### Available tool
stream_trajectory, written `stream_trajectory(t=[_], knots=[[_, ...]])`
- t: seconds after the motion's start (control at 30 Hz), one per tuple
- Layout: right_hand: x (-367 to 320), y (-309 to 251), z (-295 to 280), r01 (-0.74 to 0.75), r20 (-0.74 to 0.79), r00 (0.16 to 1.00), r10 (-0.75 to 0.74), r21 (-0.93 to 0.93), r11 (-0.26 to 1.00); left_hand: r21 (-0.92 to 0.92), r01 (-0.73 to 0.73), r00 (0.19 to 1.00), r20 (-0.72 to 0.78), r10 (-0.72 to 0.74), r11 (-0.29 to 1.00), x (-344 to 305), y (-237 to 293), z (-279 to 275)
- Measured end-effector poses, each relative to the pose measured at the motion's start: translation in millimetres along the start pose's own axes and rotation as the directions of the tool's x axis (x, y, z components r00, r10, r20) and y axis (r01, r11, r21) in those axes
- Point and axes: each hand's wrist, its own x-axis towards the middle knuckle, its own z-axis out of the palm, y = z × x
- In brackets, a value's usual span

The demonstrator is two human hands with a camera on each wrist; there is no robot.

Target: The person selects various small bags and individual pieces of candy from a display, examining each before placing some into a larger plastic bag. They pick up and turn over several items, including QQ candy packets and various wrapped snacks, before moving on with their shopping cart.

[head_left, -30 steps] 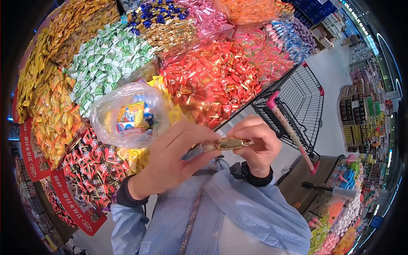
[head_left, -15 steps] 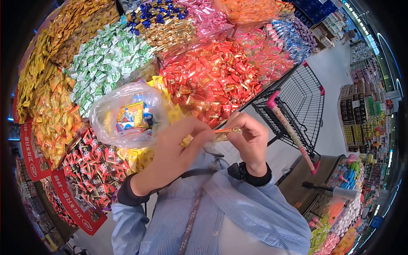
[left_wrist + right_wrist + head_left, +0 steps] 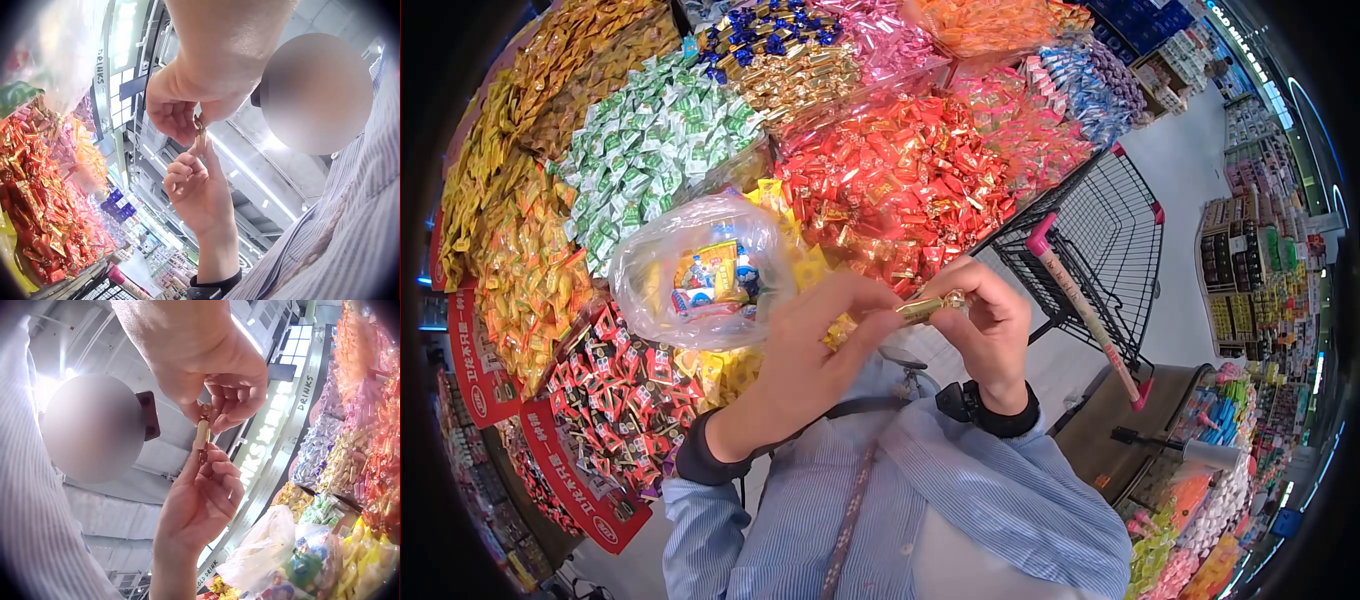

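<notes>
A small gold-wrapped candy [image 3: 925,308] is held in front of my chest, one end in each hand. My left hand [image 3: 890,312] pinches its lower left end between thumb and fingertips. My right hand [image 3: 953,300] pinches the twisted upper right end. In the left wrist view the candy [image 3: 200,132] stands between the left hand [image 3: 187,119] above and the right hand [image 3: 194,181] below. The right wrist view shows the candy [image 3: 202,432] the same way. A clear plastic bag [image 3: 700,270] with several wrapped sweets hangs just beyond my left hand; how it is held is hidden.
Open bins of wrapped candy fill the display ahead: red [image 3: 900,190], green and white [image 3: 650,140], yellow [image 3: 520,270], pink [image 3: 880,40]. A black wire shopping cart [image 3: 1100,220] with a pink handle [image 3: 1085,310] stands to the right. Store shelves [image 3: 1260,270] line the far right.
Both hands have risen a little and drawn closer together. The candy has gone from level to tilted, its right end higher. The bag has hardly moved.
</notes>
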Motion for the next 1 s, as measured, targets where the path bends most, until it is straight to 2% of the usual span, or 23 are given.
stream_trajectory(t=[0.07,0.13,0.23,0.47,0.67,0.73,0.77,0.83,0.87,0.93,1.0], knots=[[2.5,-2.0,0.6,0.027,0.008,1.000,-0.027,0.019,0.999,-0.019,-0.012,1.000,-0.024,0.012,1.000,-0.7,-0.5,1.2],[3.6,-4.9,1.4,0.055,0.016,0.998,-0.055,-0.039,0.998,-0.042,0.001,0.999,-0.052,-0.003,0.999,-1.7,0.5,2.8],[4.5,-6.6,1.9,0.122,0.061,0.991,-0.116,-0.104,0.987,0.024,-0.161,0.984,-0.073,0.162,0.987,-2.0,-6.9,1.1],[3.1,-5.0,2.6,0.156,0.103,0.984,-0.144,-0.126,0.980,0.113,-0.205,0.974,-0.075,0.214,0.972,-4.2,-5.4,-0.4],[5.3,1.4,4.1,0.101,0.226,0.972,-0.065,-0.154,0.983,0.246,-0.186,0.977,-0.055,0.205,0.951,-17.1,-9.3,-4.7],[5.3,9.4,3.7,-0.042,0.226,0.972,0.066,-0.110,0.993,0.293,-0.134,0.987,-0.048,0.155,0.946,-25.3,-11.2,-10.0],[5.0,14.3,3.4,-0.114,0.229,0.965,0.131,-0.089,0.990,0.357,-0.140,0.982,-0.070,0.176,0.923,-30.0,-9.5,-14.1],[2.6,27.9,2.6,-0.182,0.139,0.971,0.192,-0.078,0.980,0.480,-0.144,0.969,-0.107,0.221,0.865,-38.1,-4.0,-26.2],[1.5,34.1,2.2,-0.215,0.093,0.971,0.222,-0.071,0.974,0.550,-0.121,0.955,-0.164,0.249,0.827,-39.9,-4.0,-34.6],[1.7,40.7,-0.9,-0.242,0.097,0.966,0.239,0.027,0.970,0.674,-0.057,0.911,-0.267,0.314,0.736,-43.5,-6.1,-52.9],[1.2,43.7,-2.5,-0.258,0.094,0.964,0.250,0.082,0.963,0.772,0.011,0.907,-0.275,0.318,0.636,-41.6,-13.2,-69.4]])
